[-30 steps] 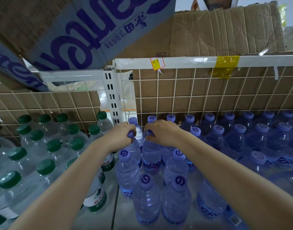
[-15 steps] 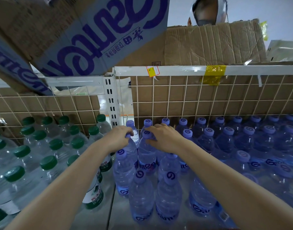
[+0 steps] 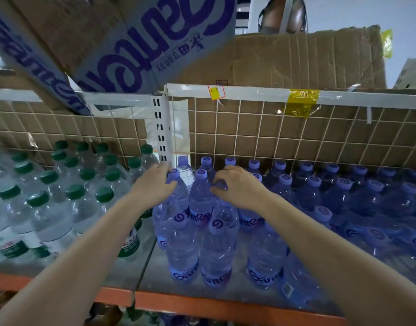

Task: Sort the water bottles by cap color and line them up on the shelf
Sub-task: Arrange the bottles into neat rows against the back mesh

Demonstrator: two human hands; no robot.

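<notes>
Compared with the earlier frames, we are loosening both hands and drawing them slightly apart at the purple-capped bottles, and our view is tipping upward. Our left hand (image 3: 155, 187) is touching the neck of the leftmost purple-capped bottle (image 3: 173, 196) in the second row, its fingers curled round the neck just below the cap. Our right hand (image 3: 237, 187) is hovering with bent fingers over another purple cap (image 3: 220, 184) two places to the right; whether it is pinching that cap we cannot tell. Between the hands a third purple-capped bottle (image 3: 201, 196) is standing free and upright.

We are working on the alignment step: green-capped bottles (image 3: 75, 191) are standing to the left of the white upright post (image 3: 163, 130), and the purple-capped rows (image 3: 343, 184) are filling the shelf (image 3: 202, 304) to its right, so the sorting appears largely done. Toward the front, purple-capped bottles are standing in a looser cluster near the orange shelf edge.

We are judging that the next move calls for small sideways nudges at the necks to square the left end of the second row against the back row, pushing gently because the tall, light bottles may tip against their neighbours.
</notes>
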